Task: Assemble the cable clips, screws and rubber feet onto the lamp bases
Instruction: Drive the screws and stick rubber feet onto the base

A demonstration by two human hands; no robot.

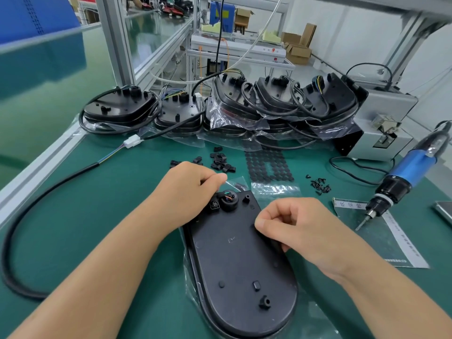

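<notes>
The lamp base point(242, 265) lies flat on the green counter point(117, 216) just in front of the person, underside up, on a clear plastic bag. The right hand point(293, 231) has its grip closed: the fingers are curled and the thumb tip presses on the base's right-hand side, near the edge; whether something small sits under the thumb cannot be told. The left hand point(193, 189) is also curled, thumb against forefinger, resting on the far-left end of the base beside the round cable socket point(228, 200); what it pinches, if anything, is hidden.

Just beyond the left hand lies a loose scatter of black cable clips point(220, 162). To their right is the sheet of rubber feet point(269, 163), and further right a small heap of black screws point(320, 185). A blue electric screwdriver point(401, 174) hangs tilted at the right, tip down over a printed paper sheet point(381, 236).

Along the far edge of the counter stand stacks of bagged lamp bases point(244, 111) with coiled cables. A thick black cable point(36, 216) loops across the left side, leaving open green surface between it and the left forearm.
</notes>
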